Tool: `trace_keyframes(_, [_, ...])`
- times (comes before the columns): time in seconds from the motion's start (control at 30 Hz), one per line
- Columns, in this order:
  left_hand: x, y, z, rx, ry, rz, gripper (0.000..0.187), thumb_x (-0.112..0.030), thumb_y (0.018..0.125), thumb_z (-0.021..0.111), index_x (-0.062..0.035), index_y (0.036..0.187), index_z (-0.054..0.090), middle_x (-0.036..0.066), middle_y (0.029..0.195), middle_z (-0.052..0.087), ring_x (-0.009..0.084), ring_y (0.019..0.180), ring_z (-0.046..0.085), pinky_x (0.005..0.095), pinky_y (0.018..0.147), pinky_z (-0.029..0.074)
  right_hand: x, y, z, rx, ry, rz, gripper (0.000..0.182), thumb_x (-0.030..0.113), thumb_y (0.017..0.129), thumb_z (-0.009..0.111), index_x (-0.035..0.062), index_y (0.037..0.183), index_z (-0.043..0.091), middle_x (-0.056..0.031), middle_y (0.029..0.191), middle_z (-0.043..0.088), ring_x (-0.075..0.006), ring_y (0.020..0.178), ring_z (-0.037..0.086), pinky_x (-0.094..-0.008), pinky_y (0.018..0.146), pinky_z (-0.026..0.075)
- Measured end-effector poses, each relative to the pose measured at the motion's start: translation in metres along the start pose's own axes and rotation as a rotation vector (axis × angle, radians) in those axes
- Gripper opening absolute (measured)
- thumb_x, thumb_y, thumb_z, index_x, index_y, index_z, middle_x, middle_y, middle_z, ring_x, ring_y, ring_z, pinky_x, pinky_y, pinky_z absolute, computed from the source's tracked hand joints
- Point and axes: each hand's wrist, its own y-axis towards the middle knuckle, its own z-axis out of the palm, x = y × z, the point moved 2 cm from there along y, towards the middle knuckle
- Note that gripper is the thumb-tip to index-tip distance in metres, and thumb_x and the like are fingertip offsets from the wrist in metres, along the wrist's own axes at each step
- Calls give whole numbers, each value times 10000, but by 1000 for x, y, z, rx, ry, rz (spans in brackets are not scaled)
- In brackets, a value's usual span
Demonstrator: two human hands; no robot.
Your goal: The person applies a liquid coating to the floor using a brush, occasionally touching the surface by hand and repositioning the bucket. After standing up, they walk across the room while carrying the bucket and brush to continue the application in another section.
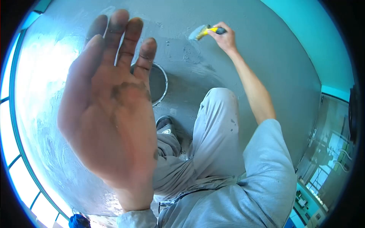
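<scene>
My left hand (114,110) is raised close to the camera, palm showing and fingers stretched out, with nothing in it. Dark smudges mark the palm and fingertips. At the upper right, my right hand (225,37) grips a paintbrush (213,30) by its yellow and black handle. The pale brush end meets the wet-looking grey floor (266,49), beside rough, streaked patches. A round bucket (166,80) stands behind my left hand, which hides much of it; grey material shows inside.
My bent knee (218,110) and a dark shoe (165,123) are below the bucket. Bright windows (9,133) run along the left edge. A teal wall (315,34) borders the floor at upper right, with a glass door (323,133) below. A dark blue bundle (79,221) lies at lower left.
</scene>
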Motion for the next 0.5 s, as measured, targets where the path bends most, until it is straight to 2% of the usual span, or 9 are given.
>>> trace_keyframes(0.1, [-33,9,3,-238,93,82,414,-75,992,315,143,1344,312,255,1321,390,346,1266,376,457,1087,344,66,-8,-34,54,228,2,255,208,761,800,61,911,656,-21,810,689,-102,722,631,-252,645,504])
trace_keyframes(0.2, [-40,13,3,-400,353,338,376,-61,990,307,137,1308,327,241,1259,414,341,1200,414,461,1052,377,153,-10,-51,146,461,-131,270,193,771,795,55,952,649,-38,884,703,-106,760,650,-252,683,519])
trace_keyframes(0.3, [-47,17,-16,-427,266,387,333,-47,986,305,130,1266,336,227,1208,422,331,1155,435,460,1029,395,219,-17,-37,333,450,-383,270,188,772,781,52,956,638,-67,865,695,-153,757,670,-276,697,529])
trace_keyframes(0.4, [-46,19,-24,-447,258,395,302,-64,992,296,110,1233,348,217,1190,412,314,1122,441,455,1016,398,254,-37,2,647,326,-472,255,138,769,767,48,965,630,-100,911,670,-206,814,663,-291,754,526])
trace_keyframes(0.43, [-45,18,-26,-453,266,398,304,-70,993,295,107,1236,347,216,1193,409,311,1122,439,452,1018,395,254,-47,27,709,312,-463,264,159,760,764,39,937,611,-120,874,668,-259,801,667,-348,736,533])
trace_keyframes(0.47, [-43,14,-28,-369,145,355,307,-75,995,294,104,1238,344,214,1194,408,310,1124,438,451,1019,394,245,-62,57,775,299,-452,277,181,751,761,31,910,592,-140,837,665,-313,788,670,-404,718,539])
trace_keyframes(0.5, [-41,8,-30,-284,26,314,309,-81,996,292,101,1241,342,213,1194,408,309,1126,436,449,1020,393,238,-72,80,825,244,-468,277,177,751,760,29,908,587,-144,845,667,-321,800,670,-419,724,534])
